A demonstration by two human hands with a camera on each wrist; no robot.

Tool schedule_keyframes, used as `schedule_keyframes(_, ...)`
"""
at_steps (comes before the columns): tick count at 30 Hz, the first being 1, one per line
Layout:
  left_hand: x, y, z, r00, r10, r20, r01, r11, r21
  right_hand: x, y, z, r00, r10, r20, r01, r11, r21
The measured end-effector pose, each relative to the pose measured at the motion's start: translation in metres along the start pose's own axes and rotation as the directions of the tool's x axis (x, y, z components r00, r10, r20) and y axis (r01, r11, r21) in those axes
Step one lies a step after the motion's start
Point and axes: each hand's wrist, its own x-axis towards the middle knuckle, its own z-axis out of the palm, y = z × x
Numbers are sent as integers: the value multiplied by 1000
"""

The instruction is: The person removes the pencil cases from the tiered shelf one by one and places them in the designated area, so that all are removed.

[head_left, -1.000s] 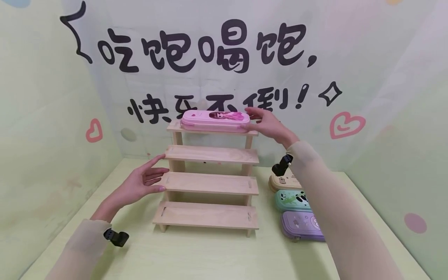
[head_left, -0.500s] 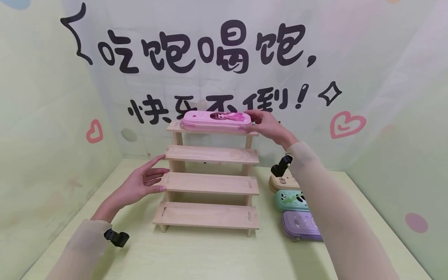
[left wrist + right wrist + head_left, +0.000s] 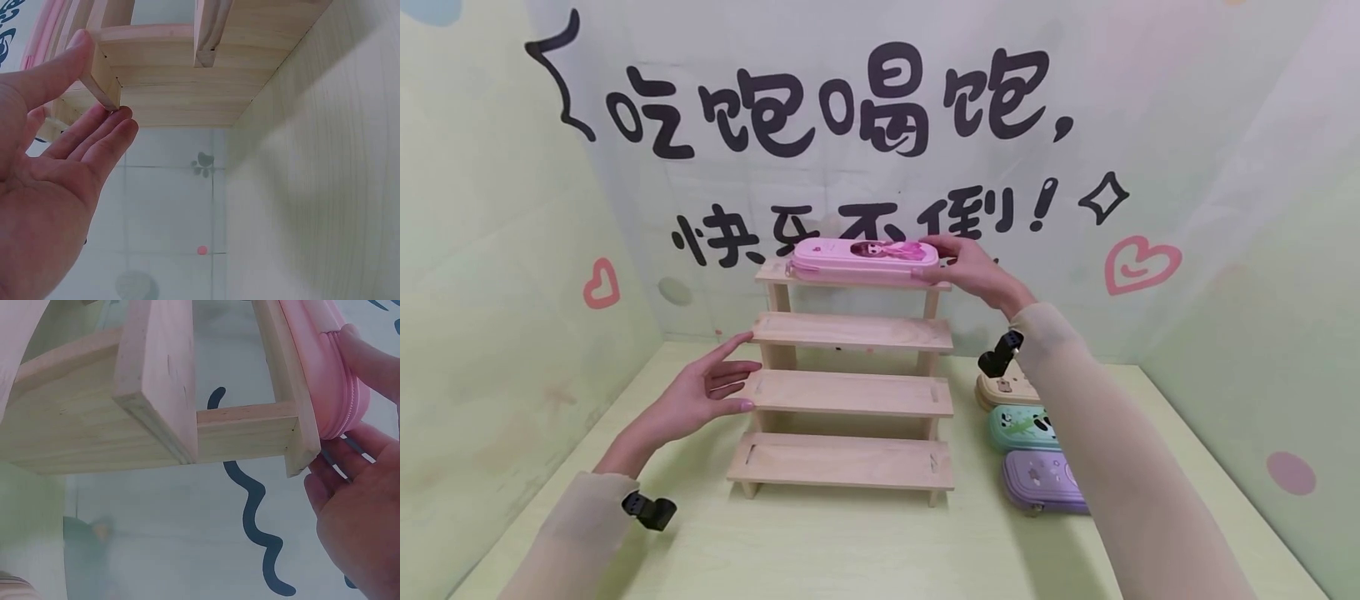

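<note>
A pink pencil case (image 3: 865, 260) with a doll picture lies lengthwise on the top shelf of a stepped wooden rack (image 3: 850, 392). My right hand (image 3: 973, 271) holds the case's right end, thumb on the front side and fingers behind. In the right wrist view, the thumb presses near the zipper, and some fingers touch the top shelf's end. My left hand (image 3: 692, 400) holds the left end of a lower shelf. The left wrist view has the thumb on one edge of that shelf end (image 3: 102, 75) and the fingertips against the other.
On the table right of the rack lie a beige pencil case (image 3: 1006, 386), a green panda pencil case (image 3: 1022, 425) and a purple pencil case (image 3: 1041, 482), partly behind my right forearm. A printed cloth wall (image 3: 850, 183) stands close behind the rack.
The pink pencil case has shifted slightly to the right on the top shelf, and my right fingers sit closer around its end. My left hand stays at the rack.
</note>
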Motion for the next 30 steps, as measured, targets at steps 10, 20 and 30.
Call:
schedule_keyframes(10, 0, 1, 0, 1000, -9, -5, 9, 1000, 13, -2, 0, -1, 999, 34, 13, -34, 999, 6)
schedule_keyframes(20, 1, 1, 1, 1000, -13, 2, 13, 1000, 11, -7, -1, 0, 999, 35, -25, -35, 999, 14)
schedule_keyframes(30, 2, 0, -1, 1000, -5, 2, 5, 1000, -1, -30, 8, -7, 995, -15, -96, 23, 996, 87)
